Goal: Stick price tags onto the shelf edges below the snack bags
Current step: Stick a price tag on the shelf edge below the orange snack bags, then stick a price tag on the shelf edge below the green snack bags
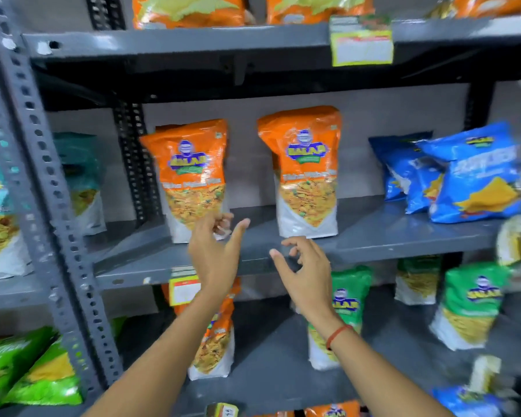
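A price tag (182, 291) sits at the left end of the middle shelf edge (388, 252), below an orange snack bag (193, 176); the left hand (215, 254) has curled fingers with contents indiscernible, the right hand (306, 272) is relaxed and empty; seat tags flat and level.

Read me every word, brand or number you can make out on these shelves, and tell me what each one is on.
"BALAJI": logo on right orange bag, soft but legible.
Left orange bag: same logo, blurrier.
Line under both logos: blurred.
Blue bags: print blurred.
Green bag: logo blurred.
Top tag, middle tag: unreadable.
Bottom tag: digits too small.
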Demonstrator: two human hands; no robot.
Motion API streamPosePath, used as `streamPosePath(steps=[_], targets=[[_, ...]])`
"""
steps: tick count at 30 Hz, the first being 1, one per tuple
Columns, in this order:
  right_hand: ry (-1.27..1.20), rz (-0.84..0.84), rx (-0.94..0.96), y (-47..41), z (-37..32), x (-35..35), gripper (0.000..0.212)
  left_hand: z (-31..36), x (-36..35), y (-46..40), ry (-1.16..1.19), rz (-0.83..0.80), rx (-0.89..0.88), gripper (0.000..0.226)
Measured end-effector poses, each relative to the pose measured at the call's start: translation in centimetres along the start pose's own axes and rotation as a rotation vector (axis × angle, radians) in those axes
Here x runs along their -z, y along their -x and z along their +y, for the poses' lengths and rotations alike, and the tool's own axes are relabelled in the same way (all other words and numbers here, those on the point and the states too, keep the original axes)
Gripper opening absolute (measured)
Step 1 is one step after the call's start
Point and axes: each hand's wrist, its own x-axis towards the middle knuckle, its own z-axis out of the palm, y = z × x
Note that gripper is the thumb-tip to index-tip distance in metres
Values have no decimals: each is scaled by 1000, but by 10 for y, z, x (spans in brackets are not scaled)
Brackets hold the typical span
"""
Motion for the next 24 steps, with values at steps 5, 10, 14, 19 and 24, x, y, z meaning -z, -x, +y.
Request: streamPosePath(steps=[5,10,14,19,24], targets=[[43,178,-121,-16,83,91,11,71,-119,27,93,-307,-206,23],[-39,456,-387,-26,185,192,23,141,-238,77,56,-581,-300,33],[-184,602,-602,-44,246,266,17,184,-322,112,-94,-753,-370,35],[-461,422,-825,-70,306,316,49,208,-397,139,-333,-856,-438,34],[-671,332,-798,-77,325,323,28,217,-426,153,-340,-794,-376,21]])
